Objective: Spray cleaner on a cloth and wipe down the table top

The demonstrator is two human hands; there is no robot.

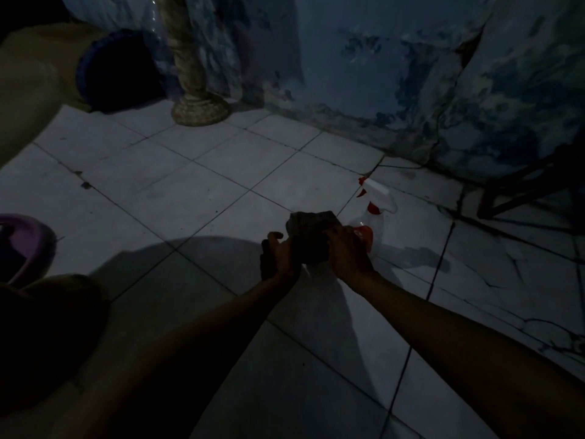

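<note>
Both hands [311, 253] grip cloth [311, 237]; sprayer [373, 205] at 1 o'clock. Pre-spray step; next needs one hand freed.

Cloth [311, 239]: dark, matt, rough-looking fabric, crumpled. Spray bottle [368, 223]: clear glossy plastic w/ white head, red trigger & collar. Floor [221, 191]: pale glazed tiles, smooth, slight sheen, dark grout; cracked nr far right corner. Wall [411, 74]: blue paint, matt, peeling & patchy. Pedestal [196, 90]: rough, stone-like. Purple tub [28, 236] at left edge: smooth plastic.

Dark grey cloth [308, 237]; clear spray bottle [373, 210], red-white head; white floor tiles [221, 172]; purple basin [22, 236].
</note>
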